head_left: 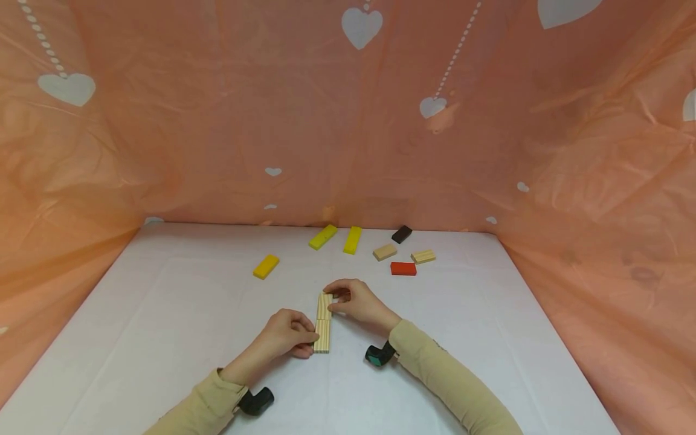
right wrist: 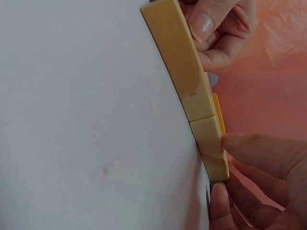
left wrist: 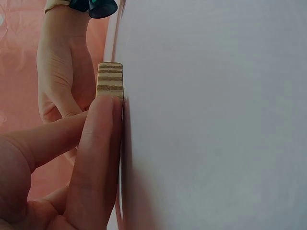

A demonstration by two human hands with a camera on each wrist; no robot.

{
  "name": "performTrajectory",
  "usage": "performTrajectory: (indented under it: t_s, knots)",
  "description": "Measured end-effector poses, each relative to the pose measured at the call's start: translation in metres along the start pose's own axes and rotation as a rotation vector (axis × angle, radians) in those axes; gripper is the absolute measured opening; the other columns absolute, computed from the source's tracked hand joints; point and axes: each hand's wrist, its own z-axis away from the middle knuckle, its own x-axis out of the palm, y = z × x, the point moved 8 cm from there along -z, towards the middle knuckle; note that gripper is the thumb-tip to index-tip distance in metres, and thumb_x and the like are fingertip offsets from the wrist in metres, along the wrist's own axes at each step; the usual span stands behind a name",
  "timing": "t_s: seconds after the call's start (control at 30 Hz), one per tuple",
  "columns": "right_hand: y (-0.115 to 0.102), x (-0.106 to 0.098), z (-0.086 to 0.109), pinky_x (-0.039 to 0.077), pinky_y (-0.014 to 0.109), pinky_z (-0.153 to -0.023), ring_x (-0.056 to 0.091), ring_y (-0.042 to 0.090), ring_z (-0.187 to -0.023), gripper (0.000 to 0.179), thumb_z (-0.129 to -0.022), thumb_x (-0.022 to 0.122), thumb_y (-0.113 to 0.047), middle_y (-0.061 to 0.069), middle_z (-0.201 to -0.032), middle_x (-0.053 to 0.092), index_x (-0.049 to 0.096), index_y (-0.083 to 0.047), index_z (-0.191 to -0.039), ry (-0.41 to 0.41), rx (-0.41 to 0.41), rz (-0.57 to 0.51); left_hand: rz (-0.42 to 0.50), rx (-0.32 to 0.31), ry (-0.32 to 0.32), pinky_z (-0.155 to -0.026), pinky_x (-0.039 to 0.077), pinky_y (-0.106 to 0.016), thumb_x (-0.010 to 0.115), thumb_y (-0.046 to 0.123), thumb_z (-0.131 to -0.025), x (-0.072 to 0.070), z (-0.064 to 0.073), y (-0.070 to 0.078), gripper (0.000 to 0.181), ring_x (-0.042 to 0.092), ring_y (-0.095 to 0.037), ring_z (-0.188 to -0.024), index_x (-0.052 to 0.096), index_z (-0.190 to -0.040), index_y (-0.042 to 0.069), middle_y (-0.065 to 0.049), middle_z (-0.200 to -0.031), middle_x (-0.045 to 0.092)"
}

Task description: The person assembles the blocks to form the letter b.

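Two pale wooden blocks lie end to end on the white table in the head view: a near block (head_left: 323,339) and a far block (head_left: 324,307). My left hand (head_left: 286,332) grips the near block at its left side, thumb over the edge and the other fingers bent beside it. At the far block my right hand (head_left: 360,302) has its thumb on the right edge and a finger at the far end, holding it. The right wrist view shows the seam between the near block (right wrist: 175,57) and the far block (right wrist: 211,148).
Beyond the hands lie several loose blocks: an orange-yellow block (head_left: 266,266), two yellow ones, a dark block (head_left: 402,234), a red block (head_left: 403,269) and two pale wooden ones. An orange curtain (head_left: 304,121) with white hearts borders the table (head_left: 179,314) at the back and sides.
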Motion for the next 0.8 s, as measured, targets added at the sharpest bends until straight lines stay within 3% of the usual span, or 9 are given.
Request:
performTrajectory:
  t_s: [0.63, 0.8]
  knots:
    - [-0.0014, 0.0004, -0.0036, 0.051, 0.028, -0.087, 0.057, 0.015, -0.1, 0.032, -0.086, 0.072, -0.009, -0.001, -0.111, 0.064, 0.064, -0.007, -0.118, -0.022, -0.041, 0.008, -0.002, 0.014, -0.007, -0.055, 0.06, -0.033, 0.071, -0.002, -0.082, -0.0014, -0.0007, -0.0004, 0.015, 0.065, -0.018, -0.057, 0.062, -0.093, -0.008, -0.009, -0.069, 0.064]
    - [-0.003, -0.0091, -0.0058, 0.051, 0.029, -0.09, 0.058, 0.016, -0.099, 0.036, -0.086, 0.073, -0.012, 0.001, -0.111, 0.065, 0.062, -0.006, -0.12, -0.022, -0.053, 0.008, 0.0, 0.023, -0.017, -0.055, 0.06, -0.033, 0.072, -0.001, -0.082, -0.0008, 0.0001, -0.0001, 0.016, 0.065, -0.018, -0.057, 0.062, -0.093, -0.008, -0.009, -0.069, 0.064]
